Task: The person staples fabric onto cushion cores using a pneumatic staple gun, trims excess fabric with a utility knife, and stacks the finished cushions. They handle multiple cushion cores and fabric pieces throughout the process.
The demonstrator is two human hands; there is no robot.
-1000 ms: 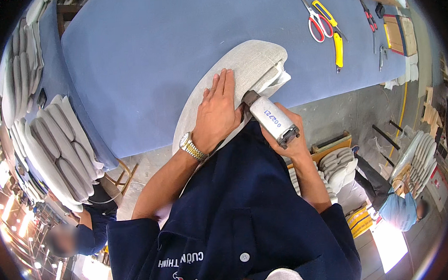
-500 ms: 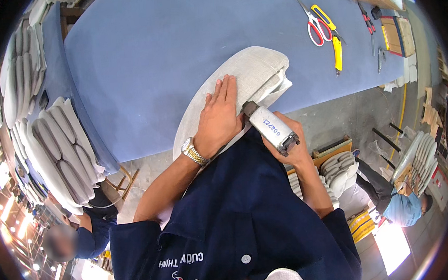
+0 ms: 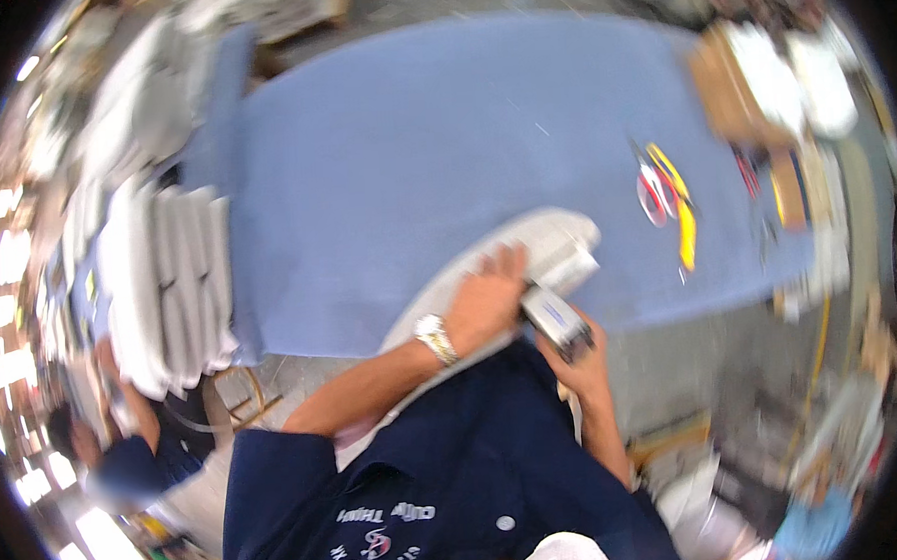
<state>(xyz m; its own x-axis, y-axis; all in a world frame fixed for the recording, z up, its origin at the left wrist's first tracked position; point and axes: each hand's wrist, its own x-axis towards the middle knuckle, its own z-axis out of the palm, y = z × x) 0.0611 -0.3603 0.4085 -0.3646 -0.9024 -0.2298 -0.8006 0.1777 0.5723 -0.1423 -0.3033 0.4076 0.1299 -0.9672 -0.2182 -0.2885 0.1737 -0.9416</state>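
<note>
In the head view, the left hand (image 3: 485,303) lies flat on a grey padded piece (image 3: 551,227), fingers extended toward the far side and not gripping it; its thumb is lost against the tool. The right hand (image 3: 579,359) is wrapped around a grey handheld tool (image 3: 557,320) (its handle is mostly covered by the body above it and the fingers). The tool's nose ends right by the left hand, and whether it touches the padded piece is hard to make out.

The padded piece rests at the near edge of the blue counter (image 3: 383,163), its left part running under the left forearm toward the navy shirt (image 3: 457,470). A watch (image 3: 433,339) circles the left wrist.

Farther right on the counter lie red-and-white scissors (image 3: 653,193), their blades smeared by blur, and beside them a yellow-handled tool (image 3: 687,240). A brown box (image 3: 725,83) sits at the far right, the white material at its right side too blurred to identify.

Left of the counter stands a stack of grey padded pieces (image 3: 173,282). Near it, a co-worker in dark clothing is badly smeared; at the near right, a light-blue garment (image 3: 815,524) is just as unclear.
</note>
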